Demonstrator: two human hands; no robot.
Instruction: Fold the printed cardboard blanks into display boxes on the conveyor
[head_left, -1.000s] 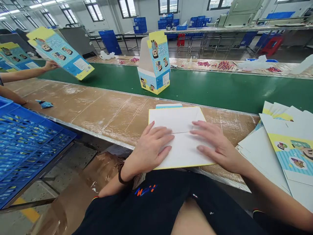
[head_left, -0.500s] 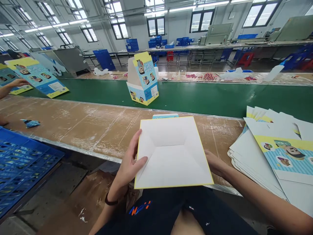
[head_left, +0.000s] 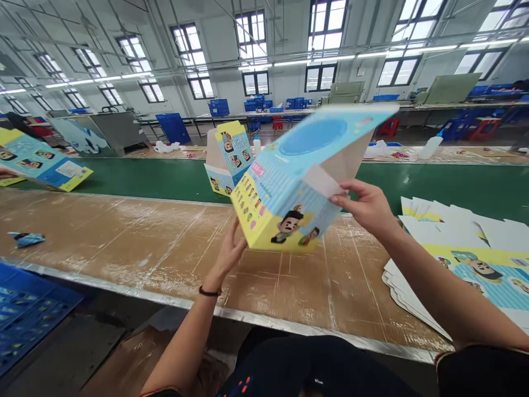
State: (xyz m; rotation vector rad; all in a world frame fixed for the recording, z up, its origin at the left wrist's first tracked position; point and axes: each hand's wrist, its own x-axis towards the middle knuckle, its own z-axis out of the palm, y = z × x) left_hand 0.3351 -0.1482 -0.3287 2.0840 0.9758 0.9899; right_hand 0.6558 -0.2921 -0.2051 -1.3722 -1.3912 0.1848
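A blue and yellow printed cardboard display box (head_left: 281, 193), blurred by motion, hangs tilted in the air above the brown-covered table. My left hand (head_left: 231, 248) grips its lower left side, with the fingertips partly hidden behind the box. At the upper right, my right hand (head_left: 361, 204) pinches a white edge of the same box between thumb and fingers. Just behind it, a similar folded box (head_left: 225, 154) stands upright on the green belt. Right of my right forearm lies a pile of flat printed cardboard sheets (head_left: 475, 264).
The green belt (head_left: 165, 176) runs across beyond the table (head_left: 136, 248). At far left, another person's hand (head_left: 6, 172) holds a printed box. A blue crate (head_left: 37, 314) stands at lower left, and a white bottle (head_left: 431, 146) stands at back right.
The box has moved up and away from my lap, turning so its printed outside shows instead of the white inside. My right hand has risen to its upper edge.
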